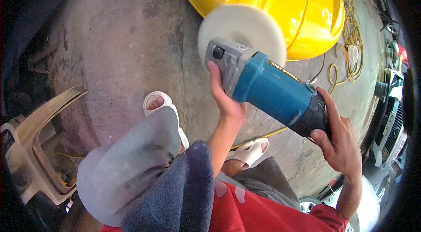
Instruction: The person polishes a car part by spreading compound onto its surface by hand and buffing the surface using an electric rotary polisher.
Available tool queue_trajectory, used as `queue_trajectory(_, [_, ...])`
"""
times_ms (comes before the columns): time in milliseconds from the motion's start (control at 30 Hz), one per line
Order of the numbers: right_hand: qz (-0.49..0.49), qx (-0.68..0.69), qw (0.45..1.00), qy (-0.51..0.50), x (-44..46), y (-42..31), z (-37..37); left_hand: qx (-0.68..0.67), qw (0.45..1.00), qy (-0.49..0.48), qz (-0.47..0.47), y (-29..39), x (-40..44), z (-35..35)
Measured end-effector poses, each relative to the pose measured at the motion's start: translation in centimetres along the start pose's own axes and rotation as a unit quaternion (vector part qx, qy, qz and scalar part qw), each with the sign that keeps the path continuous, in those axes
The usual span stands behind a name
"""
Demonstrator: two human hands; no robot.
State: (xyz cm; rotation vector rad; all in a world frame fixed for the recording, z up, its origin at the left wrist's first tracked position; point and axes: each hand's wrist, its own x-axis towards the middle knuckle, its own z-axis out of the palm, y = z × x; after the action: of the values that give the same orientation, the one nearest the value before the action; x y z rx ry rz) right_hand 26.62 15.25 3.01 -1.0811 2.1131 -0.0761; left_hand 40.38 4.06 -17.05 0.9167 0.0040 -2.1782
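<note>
Polisher (274, 89) in both hands (344, 144), blurred pad (241, 21) nr yel. panel (294, 4).

A lone head-worn camera looks forward and steeply down, over the wearer's own red fabric shirt (272, 210), at the stained grey concrete floor (131, 35). Its wide view bows the outer scene, and the corners fall dark. The long blue-and-black power tool (272, 87) is close, near mid-frame; the glossy, curved yellow panel (280, 0) lies farther off, cut by the top edge.
</note>
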Motion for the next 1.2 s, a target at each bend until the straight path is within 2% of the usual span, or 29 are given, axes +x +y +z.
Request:
queue_trajectory(100, [-0.014,-0.027,1.000,-0.006,-0.6,0.1,-0.1,-0.028,1.000,0.012,-0.007,-1.8,-0.5,-1.7])
queue_trajectory(200, [-0.025,-0.066,0.997,-0.024,-1.1,0.5,0.4,-0.012,0.997,0.066,-0.044,-2.8,-1.5,-3.0])
queue_trajectory(267, [0.024,-0.059,0.995,-0.070,-1.1,0.2,0.5,-0.013,0.997,0.048,-0.051,-2.9,-1.7,-3.4])
queue_trajectory(400, [0.027,-0.048,0.997,-0.060,-1.3,-0.5,0.0,-0.039,0.997,0.029,-0.053,-1.5,-1.8,-1.8])
queue_trajectory(500, [0.022,-0.012,0.999,-0.040,-1.5,-0.8,-1.1,0.014,0.998,0.049,-0.037,-0.2,-1.5,0.7])
queue_trajectory(600, [-0.015,-0.010,1.000,-0.014,-1.2,-1.5,-2.3,0.022,0.999,0.015,-0.032,0.5,-1.4,2.7])
queue_trajectory(667, [0.064,-0.068,0.996,0.007,-1.0,-2.1,-2.7,0.033,0.998,0.040,-0.030,0.6,-1.6,3.8])
queue_trajectory(733, [0.073,-0.075,0.994,0.016,-0.7,-2.1,-2.8,0.021,0.997,0.064,-0.049,0.1,-2.5,3.3])
queue_trajectory(833, [0.121,-0.101,0.987,-0.030,-0.4,-2.5,-3.5,0.004,0.990,0.136,-0.043,-1.2,-3.3,1.5])
queue_trajectory(900, [0.112,-0.098,0.989,-0.002,-0.6,-2.0,-4.4,0.001,0.990,0.129,-0.057,-1.8,-3.6,2.0])
queue_trajectory(1033, [0.113,-0.078,0.989,0.063,-0.3,-1.4,-7.8,0.008,0.995,0.054,-0.086,-2.4,-2.3,5.7])
queue_trajectory(1100, [0.171,-0.093,0.978,0.068,-0.3,-1.4,-9.5,0.010,0.995,0.020,-0.097,-2.9,-1.2,7.7])
queue_trajectory(1200, [0.162,-0.100,0.979,0.075,-0.6,-1.2,-9.4,0.021,0.995,0.002,-0.100,-3.3,-1.1,7.8])
